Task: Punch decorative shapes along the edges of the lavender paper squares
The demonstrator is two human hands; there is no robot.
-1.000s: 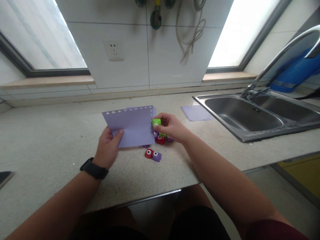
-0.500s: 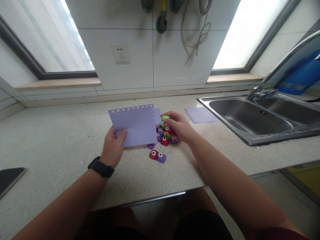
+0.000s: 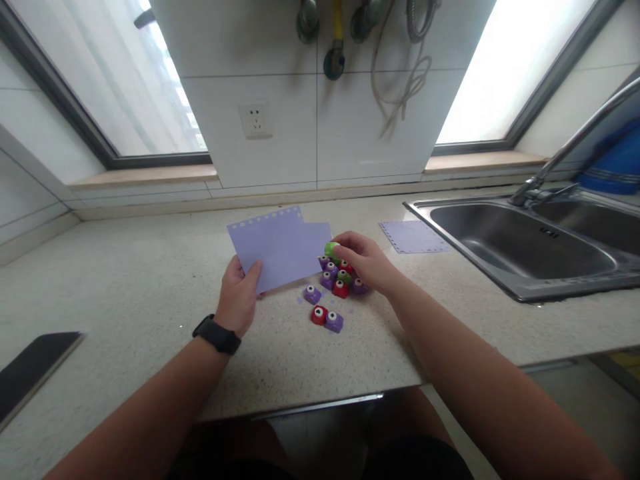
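My left hand, with a black watch on its wrist, grips a lavender paper sheet by its lower left corner. The sheet is raised and tilted, and small shaped holes run along its top edge. A second lavender sheet shows partly behind it. My right hand pinches a lime-green craft punch at the back of a cluster of punches. A red punch and a purple punch belong to that cluster. Nearer to me, another red punch touches a purple one.
Another lavender sheet with punched edges lies beside the steel sink. A faucet rises behind the basin. A dark flat object lies at the left of the counter. Paper bits lie scattered around the punches.
The held sheet has tilted further, uncovering a purple punch and more of the sheet behind. My right hand has lowered the green punch slightly toward the cluster. The camera view has shifted a little.
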